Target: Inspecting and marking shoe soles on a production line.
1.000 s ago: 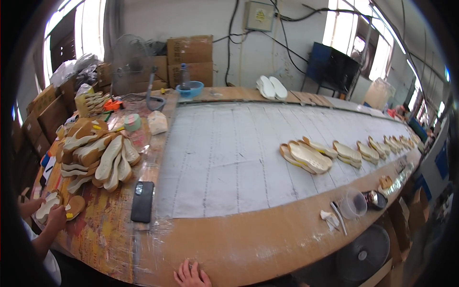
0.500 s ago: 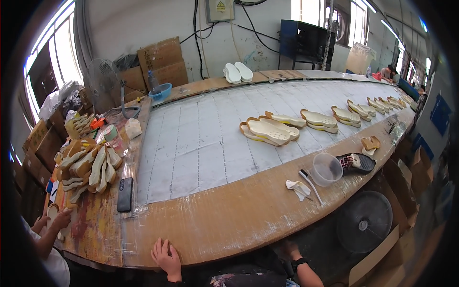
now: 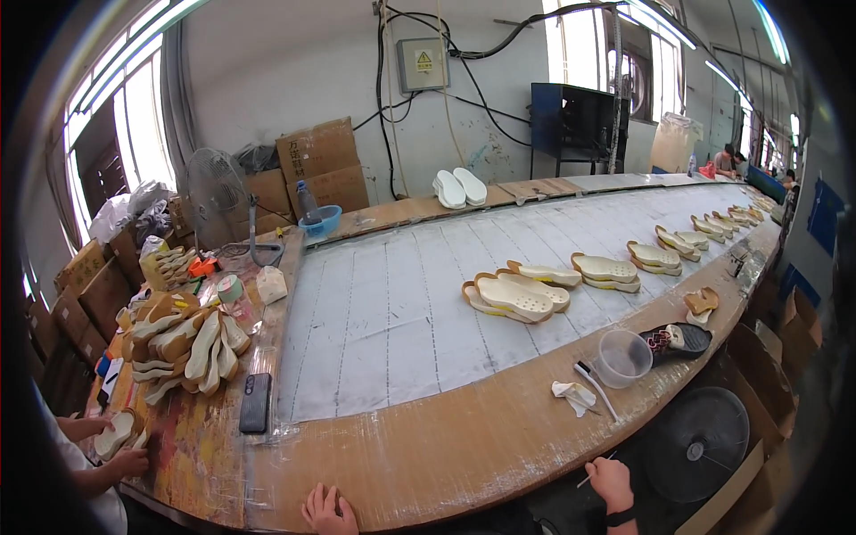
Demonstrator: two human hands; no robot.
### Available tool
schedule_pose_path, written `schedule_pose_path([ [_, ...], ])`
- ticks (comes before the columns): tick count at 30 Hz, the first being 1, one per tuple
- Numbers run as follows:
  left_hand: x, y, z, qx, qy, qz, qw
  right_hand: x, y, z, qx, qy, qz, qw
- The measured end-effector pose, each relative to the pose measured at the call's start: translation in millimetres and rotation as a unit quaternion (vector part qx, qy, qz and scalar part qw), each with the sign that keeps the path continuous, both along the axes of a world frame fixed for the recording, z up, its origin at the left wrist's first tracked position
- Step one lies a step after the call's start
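My left hand [image 3: 328, 511] rests on the near edge of the brown table border [image 3: 392, 464], fingers stretched out and nothing in them. Further right, my right hand [image 3: 611, 482] is closed at the table's edge, with a thin pale stick-like thing [image 3: 585, 482] poking out of it; its kind is too small to make out. Above that hand lie a white-handled brush [image 3: 599, 394], a crumpled white cloth or paper [image 3: 572, 397] and a clear plastic tub [image 3: 623, 358]. A dark shoe [image 3: 679, 342] with patterned laces sits beside the tub.
Cream shoe soles [image 3: 513, 297] run in a row along the white table surface [image 3: 374, 339]. A heap of soles [image 3: 183, 348] and a dark phone [image 3: 256, 403] lie left. At far left a co-worker's hands [image 3: 131, 461] hold a sole. A round fan [image 3: 697, 444] stands below the right edge.
My right hand has risen from below the table to its edge, now with the thin pale thing in it. The view has tilted upward. The co-worker's hands have shifted with the sole.
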State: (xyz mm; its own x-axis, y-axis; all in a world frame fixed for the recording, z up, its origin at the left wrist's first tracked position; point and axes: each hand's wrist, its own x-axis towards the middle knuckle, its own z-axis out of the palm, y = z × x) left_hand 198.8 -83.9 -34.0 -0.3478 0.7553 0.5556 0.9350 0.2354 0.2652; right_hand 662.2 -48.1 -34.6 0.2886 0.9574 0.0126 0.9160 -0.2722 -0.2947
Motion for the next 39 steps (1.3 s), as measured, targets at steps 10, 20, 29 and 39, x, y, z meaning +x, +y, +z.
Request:
schedule_pose_path([
  [10, 0.3, 6.8, 7.2, 0.007, -0.021, -0.002, 1.0, -94.5, 101.8, 132.6, 0.125, 0.252, 0.359, 0.89],
  [20, 0.9, -0.2, 3.6, 0.027, -0.02, 0.003, 0.999, -184.0, 223.3, 63.9, 0.116, 0.715, 0.215, 0.655],
  [29, -2.2, 2.1, -2.2, -0.015, -0.051, 0.009, 0.999, -218.7, 186.6, 148.9, 0.136, 0.846, 0.307, 0.415],
  [39, 0.0, 6.2, -7.5, -0.016, -0.034, 0.007, 0.999, -206.3, 173.2, 166.8, 0.23, 0.785, 0.432, 0.38],
])
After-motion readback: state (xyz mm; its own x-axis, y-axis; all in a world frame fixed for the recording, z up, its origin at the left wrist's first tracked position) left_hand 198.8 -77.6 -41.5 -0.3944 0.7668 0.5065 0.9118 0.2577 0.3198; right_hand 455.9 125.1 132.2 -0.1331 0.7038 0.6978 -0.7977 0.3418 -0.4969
